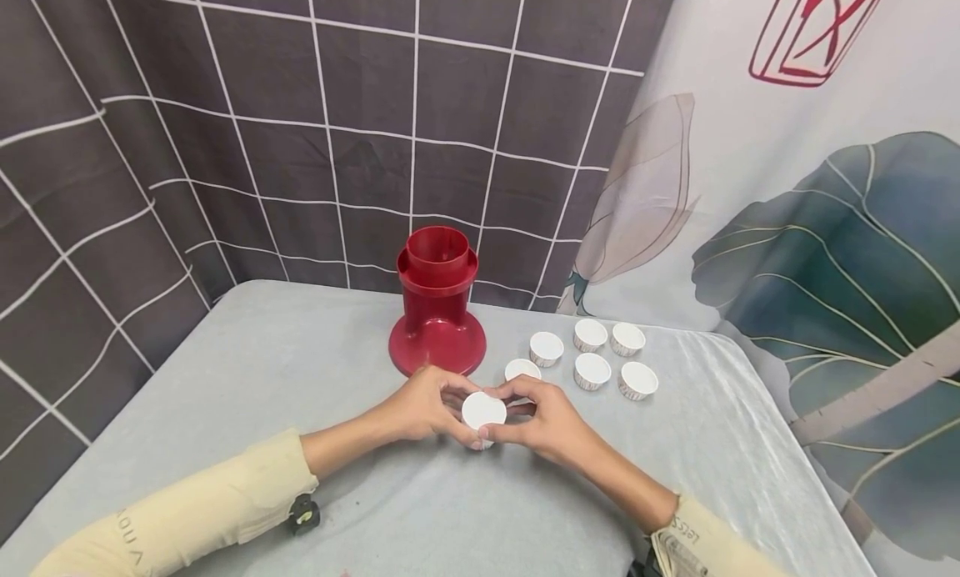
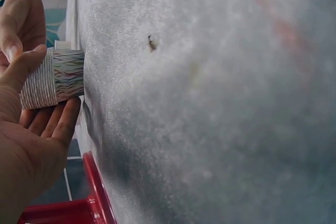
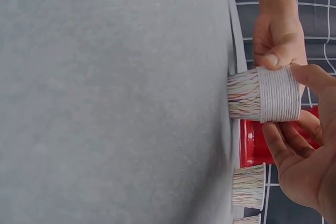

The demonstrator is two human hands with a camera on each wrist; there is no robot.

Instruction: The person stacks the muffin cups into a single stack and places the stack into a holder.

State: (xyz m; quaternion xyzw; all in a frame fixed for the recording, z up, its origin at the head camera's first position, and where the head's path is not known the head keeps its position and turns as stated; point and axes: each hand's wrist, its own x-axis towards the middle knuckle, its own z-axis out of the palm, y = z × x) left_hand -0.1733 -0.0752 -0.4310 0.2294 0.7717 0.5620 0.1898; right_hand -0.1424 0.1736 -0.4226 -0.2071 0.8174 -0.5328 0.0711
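A nested stack of paper baking cups [image 1: 483, 409] stands upright on the table in front of me, white inside, with coloured wavy lines on its side [image 3: 244, 96]. My left hand [image 1: 429, 405] grips the stack from the left, thumb toward me and fingers on the far side. From the right, my right hand [image 1: 546, 417] holds the same stack between thumb and fingers. Both wrist views show the piled rims [image 2: 39, 81] between the two hands, the lowest cup's base right at the tablecloth. Just beyond the hands, a single baking cup [image 1: 522, 370] is partly hidden by the right hand.
A red plastic stand [image 1: 437, 343] with a round base and a cylinder on top rises behind my left hand. Several more paper baking cups [image 1: 592, 371] sit apart to the right. Grey cloth [image 1: 300, 352] covers the table, and a dark gridded curtain [image 1: 367, 160] hangs behind.
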